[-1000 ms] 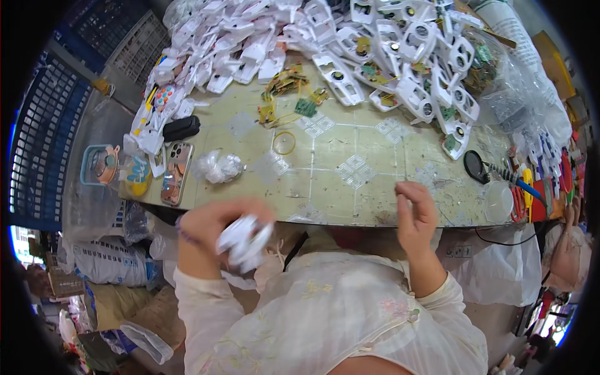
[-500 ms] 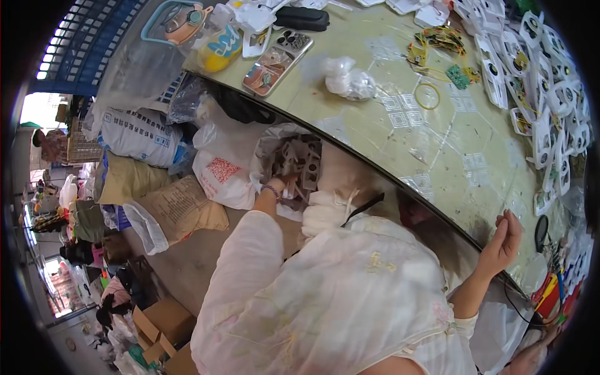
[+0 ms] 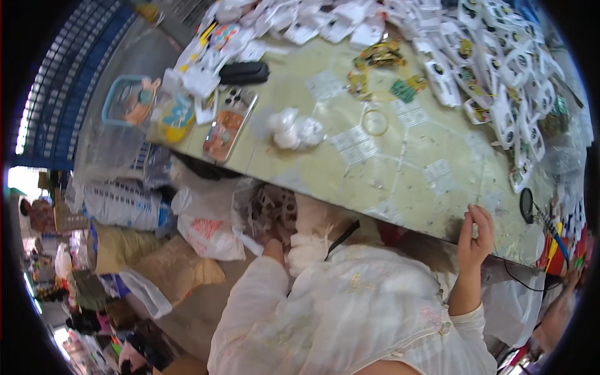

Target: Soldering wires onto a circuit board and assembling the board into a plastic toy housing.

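Observation:
My left hand [image 3: 274,236] reaches down below the table edge into an opened white plastic bag [image 3: 242,209]. White plastic housings [image 3: 275,203] with round holes fill that bag. The hand's fingers are blurred and partly hidden among the parts, so any hold on one does not show. Over the near right edge of the table [image 3: 387,169], my right hand [image 3: 476,240] is raised with loosely bent fingers, somewhat apart, and nothing visible in them.
White housings with wires [image 3: 500,94] heap along the table's far and right sides. Nearer lie a phone [image 3: 231,125], a crumpled clear plastic bundle [image 3: 295,130], a yellow ring [image 3: 375,122], a green circuit board [image 3: 403,91] and a black case [image 3: 244,73]. Sacks [image 3: 122,203] stand on the left floor.
The view has tilted up, showing more of the table's far side. My left hand stays in the bag, its fingers less visible. My right hand remains raised by the table edge.

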A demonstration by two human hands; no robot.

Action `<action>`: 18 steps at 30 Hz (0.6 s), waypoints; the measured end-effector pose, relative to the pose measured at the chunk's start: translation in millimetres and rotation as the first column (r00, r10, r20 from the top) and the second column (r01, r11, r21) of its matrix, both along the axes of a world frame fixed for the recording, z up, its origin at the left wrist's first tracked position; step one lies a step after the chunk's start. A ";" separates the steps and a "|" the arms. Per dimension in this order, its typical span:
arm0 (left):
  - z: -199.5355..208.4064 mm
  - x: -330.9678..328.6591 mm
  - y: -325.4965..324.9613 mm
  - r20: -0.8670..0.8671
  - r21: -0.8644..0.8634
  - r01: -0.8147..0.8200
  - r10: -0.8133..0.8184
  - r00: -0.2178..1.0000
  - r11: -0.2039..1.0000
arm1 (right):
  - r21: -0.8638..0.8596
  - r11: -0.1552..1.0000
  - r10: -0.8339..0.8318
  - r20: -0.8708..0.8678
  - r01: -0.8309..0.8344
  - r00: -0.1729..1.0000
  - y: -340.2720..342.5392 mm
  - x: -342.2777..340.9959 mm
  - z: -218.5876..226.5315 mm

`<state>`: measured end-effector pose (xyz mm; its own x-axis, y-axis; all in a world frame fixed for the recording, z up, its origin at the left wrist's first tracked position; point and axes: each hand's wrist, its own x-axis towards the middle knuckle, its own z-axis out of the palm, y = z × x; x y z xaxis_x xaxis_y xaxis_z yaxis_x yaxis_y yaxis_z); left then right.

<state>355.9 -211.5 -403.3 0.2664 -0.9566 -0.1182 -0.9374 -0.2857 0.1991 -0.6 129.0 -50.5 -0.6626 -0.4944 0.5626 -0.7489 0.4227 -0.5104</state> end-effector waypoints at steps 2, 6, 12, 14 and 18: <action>5.7 -3.8 1.3 0.085 -0.191 0.035 -0.019 0.996 0.981 | -0.045 0.999 0.009 0.024 -0.008 1.000 -2.2 1.6 1.4; 210.2 -115.7 -12.7 -0.640 -0.682 -0.106 -0.520 0.566 0.724 | -0.057 0.998 -0.016 -0.008 0.016 1.000 6.4 0.2 3.0; 426.0 -224.2 -14.9 -0.073 -0.990 0.113 -0.995 0.068 0.080 | -0.135 0.990 0.031 -0.025 -0.034 0.999 5.9 1.3 0.5; 457.9 -274.0 -20.7 -0.145 -0.915 0.385 -0.989 -0.034 0.121 | -0.155 0.987 0.025 -0.040 -0.031 0.999 8.2 0.0 0.0; 433.5 -384.8 -89.5 0.115 -0.686 0.725 -0.993 0.021 -0.064 | -0.176 0.983 0.045 -0.028 -0.049 0.999 2.2 3.0 8.3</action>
<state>-28.8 -301.1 30.2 -0.7692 -0.2146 0.6018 -0.0895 0.9688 0.2311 2.4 131.2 -42.3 -0.6260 -0.4159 0.6597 -0.7789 0.2913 -0.5554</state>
